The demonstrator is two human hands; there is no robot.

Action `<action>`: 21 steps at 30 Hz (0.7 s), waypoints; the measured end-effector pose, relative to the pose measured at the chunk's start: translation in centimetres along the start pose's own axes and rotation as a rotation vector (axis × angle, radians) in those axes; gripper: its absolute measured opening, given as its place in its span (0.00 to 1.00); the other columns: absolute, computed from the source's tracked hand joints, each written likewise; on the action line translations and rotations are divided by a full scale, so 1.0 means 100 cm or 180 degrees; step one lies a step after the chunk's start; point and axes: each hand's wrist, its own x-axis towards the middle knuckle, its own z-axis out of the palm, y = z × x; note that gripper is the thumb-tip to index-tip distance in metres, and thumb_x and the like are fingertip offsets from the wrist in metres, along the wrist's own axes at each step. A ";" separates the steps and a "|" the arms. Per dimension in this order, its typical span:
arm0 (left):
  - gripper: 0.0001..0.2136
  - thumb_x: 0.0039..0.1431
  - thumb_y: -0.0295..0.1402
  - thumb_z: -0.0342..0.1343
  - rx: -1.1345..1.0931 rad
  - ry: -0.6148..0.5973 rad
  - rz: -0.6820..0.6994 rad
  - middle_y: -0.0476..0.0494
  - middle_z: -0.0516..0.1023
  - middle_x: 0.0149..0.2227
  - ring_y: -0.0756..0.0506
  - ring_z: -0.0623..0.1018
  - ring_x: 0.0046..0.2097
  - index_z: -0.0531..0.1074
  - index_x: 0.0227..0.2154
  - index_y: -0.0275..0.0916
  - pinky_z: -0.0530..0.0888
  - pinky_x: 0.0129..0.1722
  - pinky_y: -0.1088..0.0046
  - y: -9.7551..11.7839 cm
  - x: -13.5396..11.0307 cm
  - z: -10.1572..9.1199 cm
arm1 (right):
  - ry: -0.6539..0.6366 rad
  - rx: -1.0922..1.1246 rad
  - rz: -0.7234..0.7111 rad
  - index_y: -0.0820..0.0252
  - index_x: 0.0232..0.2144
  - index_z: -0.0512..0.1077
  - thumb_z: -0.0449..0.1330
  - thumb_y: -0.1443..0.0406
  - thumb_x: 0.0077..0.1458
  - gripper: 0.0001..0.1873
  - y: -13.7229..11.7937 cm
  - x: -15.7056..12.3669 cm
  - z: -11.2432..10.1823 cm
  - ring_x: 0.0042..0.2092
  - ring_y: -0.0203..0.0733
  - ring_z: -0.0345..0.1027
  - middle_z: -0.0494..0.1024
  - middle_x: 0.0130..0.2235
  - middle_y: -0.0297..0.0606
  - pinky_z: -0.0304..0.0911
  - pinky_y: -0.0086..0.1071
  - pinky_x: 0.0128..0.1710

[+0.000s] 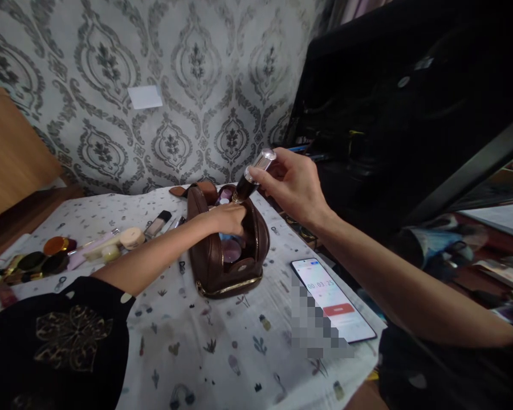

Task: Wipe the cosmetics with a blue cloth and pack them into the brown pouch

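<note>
A brown leather pouch (pixel 207 259) stands open on the patterned white cloth (pixel 222 347). My left hand (pixel 229 219) reaches into its open top, fingers curled round something inside that I cannot make out. My right hand (pixel 297 185) hovers just above the pouch and pinches a dark bottle with a clear cap (pixel 253 173), tilted with its base toward the opening. Inside the pouch a pinkish round item (pixel 231 250) shows.
Several cosmetics (pixel 111 245) lie in a row on the cloth left of the pouch. A phone (pixel 333 299) showing a timer lies to the right, near the table edge. Dark furniture (pixel 410 114) rises at the right; a patterned wall stands behind.
</note>
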 end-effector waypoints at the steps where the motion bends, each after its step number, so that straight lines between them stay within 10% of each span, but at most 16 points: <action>1: 0.23 0.48 0.41 0.67 0.0029 -0.0088 -0.0004 0.35 0.82 0.45 0.38 0.80 0.47 0.78 0.44 0.30 0.74 0.46 0.70 -0.002 0.000 -0.001 | -0.0002 -0.0008 -0.0005 0.56 0.31 0.71 0.62 0.43 0.56 0.23 0.000 0.000 0.001 0.33 0.44 0.66 0.71 0.27 0.36 0.61 0.36 0.31; 21: 0.24 0.45 0.42 0.66 -0.0564 -0.0035 -0.0047 0.38 0.83 0.42 0.38 0.81 0.44 0.78 0.44 0.32 0.76 0.42 0.69 -0.010 0.001 0.006 | -0.0113 -0.0254 0.0016 0.57 0.26 0.68 0.62 0.44 0.55 0.23 0.009 0.008 0.012 0.29 0.40 0.63 0.72 0.26 0.35 0.58 0.34 0.30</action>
